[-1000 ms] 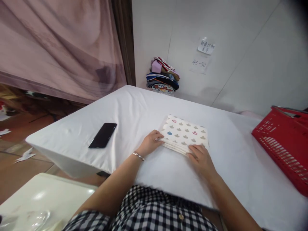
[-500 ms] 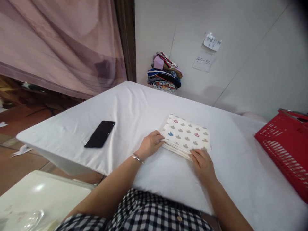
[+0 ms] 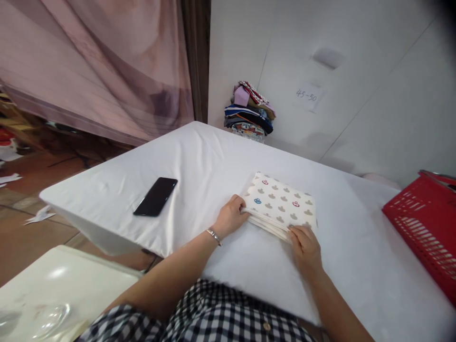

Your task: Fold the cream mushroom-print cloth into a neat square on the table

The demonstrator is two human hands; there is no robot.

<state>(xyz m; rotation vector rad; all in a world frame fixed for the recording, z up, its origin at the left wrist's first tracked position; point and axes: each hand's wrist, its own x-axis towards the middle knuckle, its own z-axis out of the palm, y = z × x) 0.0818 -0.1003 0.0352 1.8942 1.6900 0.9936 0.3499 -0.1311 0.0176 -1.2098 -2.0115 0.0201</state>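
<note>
Head view: left hand (image 3: 231,218) and right hand (image 3: 307,248), fingers gripping the lower edge of the folded cloth (image 3: 281,199) right of centre, seem to be aligning layers; moving on calls for keeping them even.

The patterned cream cloth (image 3: 276,199) lies folded on the white table (image 3: 213,171).

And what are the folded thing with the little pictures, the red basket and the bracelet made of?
Folded bundle: matte cloth, maybe cotton; its soft layers show along the near edge.
Red basket: likely hard, smooth plastic, with rows of slots in its stiff wall.
Bracelet: probably polished metal, since it looks silvery and shiny.
</note>
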